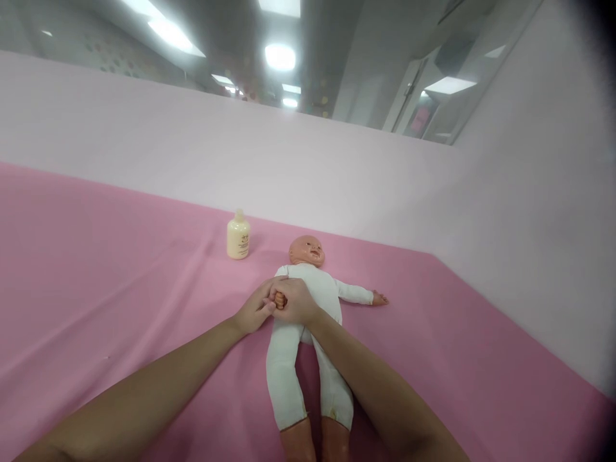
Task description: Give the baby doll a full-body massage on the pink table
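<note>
- I'd judge a light, even hold best, never twisting the limb of the bald plastic-headed, white cloth-bodied baby doll (323,289).
- I see my right hand (295,301) curled round its small tan plastic hand (280,299); my left hand (255,311) closes in from the left, fingers partly hidden.
- It lies on its back across the pink sheet (144,256), right of the rounded cream-yellow bottle (238,240).

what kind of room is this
Perhaps a baby-care practice room, though no sign confirms it: a baby doll lies on a pink-covered surface, with a cream-coloured bottle standing nearby.
</note>
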`<state>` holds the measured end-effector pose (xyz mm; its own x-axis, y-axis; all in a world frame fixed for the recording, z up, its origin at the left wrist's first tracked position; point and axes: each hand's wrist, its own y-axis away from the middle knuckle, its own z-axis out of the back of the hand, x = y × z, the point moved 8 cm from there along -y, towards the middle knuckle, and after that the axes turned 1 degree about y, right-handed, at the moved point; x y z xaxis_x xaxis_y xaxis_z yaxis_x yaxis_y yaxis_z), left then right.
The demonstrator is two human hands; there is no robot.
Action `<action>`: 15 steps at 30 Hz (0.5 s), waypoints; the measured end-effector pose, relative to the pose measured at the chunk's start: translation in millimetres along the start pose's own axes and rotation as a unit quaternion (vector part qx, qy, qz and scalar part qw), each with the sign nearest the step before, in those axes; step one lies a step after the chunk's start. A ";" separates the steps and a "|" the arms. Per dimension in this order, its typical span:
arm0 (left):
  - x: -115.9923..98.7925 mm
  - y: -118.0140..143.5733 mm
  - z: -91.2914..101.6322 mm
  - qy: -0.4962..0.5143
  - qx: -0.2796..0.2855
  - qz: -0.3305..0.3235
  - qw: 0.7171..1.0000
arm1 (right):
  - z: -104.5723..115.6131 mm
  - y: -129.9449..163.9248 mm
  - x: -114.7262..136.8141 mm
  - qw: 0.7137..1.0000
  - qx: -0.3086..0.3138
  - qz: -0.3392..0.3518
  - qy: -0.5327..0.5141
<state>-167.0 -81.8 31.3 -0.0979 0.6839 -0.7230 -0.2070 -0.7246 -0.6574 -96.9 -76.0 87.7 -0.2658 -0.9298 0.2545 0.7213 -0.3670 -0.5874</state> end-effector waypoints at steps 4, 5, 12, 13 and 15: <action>0.7 0.9 0.5 0.002 0.000 -0.006 1.000 | 0.2 0.9 -1.2 1.000 -0.002 -0.002 -0.011; 1.0 1.3 0.6 0.003 0.000 -0.008 1.000 | 0.9 1.4 -1.7 1.000 -0.007 -0.002 -0.015; 2.2 2.8 1.8 -0.005 0.004 -0.015 1.000 | 2.2 2.7 -3.4 0.999 -0.011 0.011 -0.050; 2.3 2.7 2.5 -0.009 0.001 -0.015 1.000 | 2.8 2.1 -2.6 0.998 -0.011 0.018 -0.056; 2.9 2.3 4.4 -0.021 -0.006 -0.013 1.000 | 4.5 0.7 -0.5 0.997 -0.013 0.032 -0.069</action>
<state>-172.0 -81.1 28.7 -0.1340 0.7049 -0.6966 -0.1979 -0.7078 -0.6782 -93.4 -75.7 90.6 -0.1268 -0.9396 0.3178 0.7164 -0.3084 -0.6259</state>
